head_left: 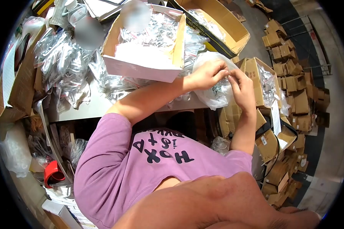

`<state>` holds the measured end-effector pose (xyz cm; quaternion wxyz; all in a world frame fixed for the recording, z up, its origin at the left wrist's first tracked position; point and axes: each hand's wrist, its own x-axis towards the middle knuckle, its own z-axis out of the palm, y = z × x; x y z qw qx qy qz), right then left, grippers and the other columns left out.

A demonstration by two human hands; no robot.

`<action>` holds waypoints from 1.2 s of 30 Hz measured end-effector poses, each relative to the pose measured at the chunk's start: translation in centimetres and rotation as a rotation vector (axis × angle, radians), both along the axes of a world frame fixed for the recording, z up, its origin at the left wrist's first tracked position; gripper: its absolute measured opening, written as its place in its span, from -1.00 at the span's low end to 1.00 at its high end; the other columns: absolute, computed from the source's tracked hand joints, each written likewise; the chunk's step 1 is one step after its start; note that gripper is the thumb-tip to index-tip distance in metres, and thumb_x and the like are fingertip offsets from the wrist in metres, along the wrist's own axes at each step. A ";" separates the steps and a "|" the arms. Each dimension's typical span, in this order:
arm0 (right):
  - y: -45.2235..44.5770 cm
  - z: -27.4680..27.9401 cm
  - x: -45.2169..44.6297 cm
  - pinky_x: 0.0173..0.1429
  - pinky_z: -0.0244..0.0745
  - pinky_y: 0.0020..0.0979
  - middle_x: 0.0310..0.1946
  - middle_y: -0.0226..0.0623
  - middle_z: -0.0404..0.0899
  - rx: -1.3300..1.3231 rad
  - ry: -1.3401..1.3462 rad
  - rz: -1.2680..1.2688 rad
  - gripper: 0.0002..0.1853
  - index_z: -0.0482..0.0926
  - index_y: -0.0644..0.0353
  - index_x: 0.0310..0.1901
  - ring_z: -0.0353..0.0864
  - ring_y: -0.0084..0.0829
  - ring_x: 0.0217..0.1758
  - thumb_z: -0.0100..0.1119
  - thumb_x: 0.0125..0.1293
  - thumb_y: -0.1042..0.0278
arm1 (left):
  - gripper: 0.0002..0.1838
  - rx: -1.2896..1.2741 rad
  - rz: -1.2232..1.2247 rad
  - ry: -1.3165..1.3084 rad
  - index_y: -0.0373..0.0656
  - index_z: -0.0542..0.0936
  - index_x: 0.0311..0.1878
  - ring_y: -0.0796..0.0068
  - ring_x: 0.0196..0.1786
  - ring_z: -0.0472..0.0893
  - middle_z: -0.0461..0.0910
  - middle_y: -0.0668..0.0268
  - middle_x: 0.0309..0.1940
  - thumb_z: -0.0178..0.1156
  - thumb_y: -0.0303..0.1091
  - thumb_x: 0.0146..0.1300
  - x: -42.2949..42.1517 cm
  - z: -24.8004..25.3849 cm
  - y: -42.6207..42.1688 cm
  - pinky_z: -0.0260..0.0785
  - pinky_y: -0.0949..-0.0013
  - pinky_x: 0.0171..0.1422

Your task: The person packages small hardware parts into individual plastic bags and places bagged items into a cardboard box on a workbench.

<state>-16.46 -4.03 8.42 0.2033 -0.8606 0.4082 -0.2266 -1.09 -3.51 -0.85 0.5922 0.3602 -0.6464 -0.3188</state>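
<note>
My left hand (pixel 210 74) reaches across from the left, its thumb and fingers pinched together. My right hand (pixel 242 88) comes up from the right, and its bent fingertips meet those of the left. Whatever sits between the fingertips is too small to make out. Below both hands lies a translucent plastic bag (pixel 208 94) with small shiny pieces inside, at the table's right edge. Beside my left forearm stands an open cardboard box (pixel 141 68) full of small clear zip bags (pixel 156 28).
A heap of filled zip bags (pixel 63 63) covers the left of the grey table (pixel 86 108). A yellow-and-black box (pixel 233 32) stands at the back. On the right are an open carton (pixel 252 72) of small bags and stacked cardboard boxes (pixel 294 82). A red object (pixel 53 173) is lower left.
</note>
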 end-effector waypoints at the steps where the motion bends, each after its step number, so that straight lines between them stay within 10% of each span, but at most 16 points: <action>1: 0.1 0.0 0.1 -0.26 0.44 -0.37 -0.44 -0.13 0.57 -0.006 -0.012 -0.007 -0.87 0.55 0.34 -0.26 0.56 -0.35 -0.41 0.16 0.19 0.49 | -0.83 0.014 0.003 0.005 -0.28 0.49 -0.30 0.46 -0.41 0.47 0.51 0.23 -0.48 0.14 -0.35 0.27 0.0 0.0 0.0 0.32 0.38 -0.30; 10: -1.1 1.8 0.0 -0.27 0.39 -0.50 -0.51 -0.30 0.56 0.032 -0.080 -0.086 -0.91 0.56 0.34 -0.27 0.46 -0.58 -0.43 0.16 0.23 0.51 | -0.70 0.207 -0.302 0.361 -0.25 0.46 -0.08 0.63 -0.27 0.52 0.54 0.35 -0.35 0.29 -0.54 0.13 0.4 -0.4 -0.4 0.42 0.52 -0.14; 24: -5.8 5.3 15.8 -0.24 0.42 -0.61 -0.36 -0.41 0.59 0.198 -0.521 0.359 -0.81 0.58 0.36 -0.13 0.50 -0.65 -0.35 0.16 0.28 0.44 | -0.71 0.097 -0.122 0.029 -0.34 0.49 -0.14 0.58 -0.36 0.49 0.56 0.29 -0.40 0.22 -0.39 0.10 -0.2 -1.2 -0.6 0.39 0.41 -0.24; 27: -3.7 4.7 19.6 -0.18 0.45 -0.56 -0.33 -0.35 0.62 0.207 -0.200 0.600 -0.80 0.59 0.35 -0.13 0.55 -0.60 -0.29 0.17 0.28 0.42 | -0.63 0.319 -0.335 0.115 -0.30 0.54 0.00 0.49 -0.07 0.58 0.62 0.18 -0.09 0.21 -0.32 0.15 1.6 2.0 1.3 0.39 0.35 0.02; 30: -0.9 4.3 22.8 -0.13 0.49 -0.49 -0.29 -0.22 0.64 0.116 0.223 0.803 -0.73 0.58 0.35 -0.09 0.60 -0.49 -0.24 0.18 0.27 0.35 | -0.62 -0.026 -0.173 0.164 -0.30 0.53 -0.01 0.47 0.01 0.52 0.59 0.15 -0.05 0.29 -0.32 0.14 0.2 -0.3 -0.1 0.35 0.34 0.10; 36: 0.3 2.9 25.8 -0.17 0.51 -0.48 -0.41 -0.27 0.61 0.205 0.316 0.849 -0.76 0.55 0.36 -0.15 0.59 -0.56 -0.27 0.27 0.16 0.45 | -0.61 0.097 -0.337 0.241 -0.29 0.48 0.11 0.35 0.17 0.43 0.50 0.06 0.10 0.15 -0.25 0.31 1.3 1.3 1.5 0.20 0.28 0.27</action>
